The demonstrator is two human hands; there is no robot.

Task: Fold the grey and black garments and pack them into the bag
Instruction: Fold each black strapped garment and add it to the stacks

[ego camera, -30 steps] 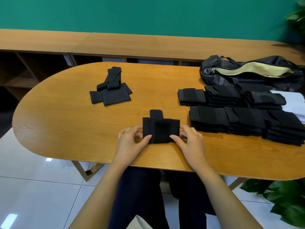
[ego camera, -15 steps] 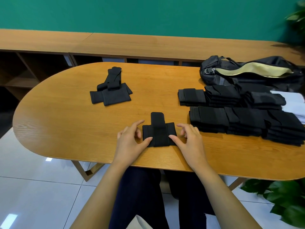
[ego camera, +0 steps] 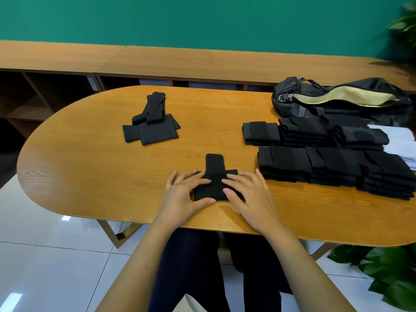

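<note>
So, from my end the job looks more than half done on the folding side and not yet begun on the packing side. My left hand [ego camera: 182, 194] and right hand [ego camera: 249, 194] both lie flat on the black garment [ego camera: 214, 167] at the near edge of the table [ego camera: 90, 165]. The fingers are straight and spread, pressing the cloth down, not gripping it. The piece is folded small, with a narrow tab sticking out on its far side, so I judge this fold to be nearly finished.

To the right, two rows of folded black pieces are stacked: the near row [ego camera: 333, 170] just beside my right hand, the far row [ego camera: 310, 134] behind it. The bag [ego camera: 337, 99] lies at the far right, behind those rows, unzipped with its pale lining showing. I cannot see anything packed inside it.

At the far left a small pile [ego camera: 153, 129] of black pieces waits, looser than the stacks, so I take it as left to fold. I cannot pick out any grey garment. Once that pile is done, everything has to go into the bag.
</note>
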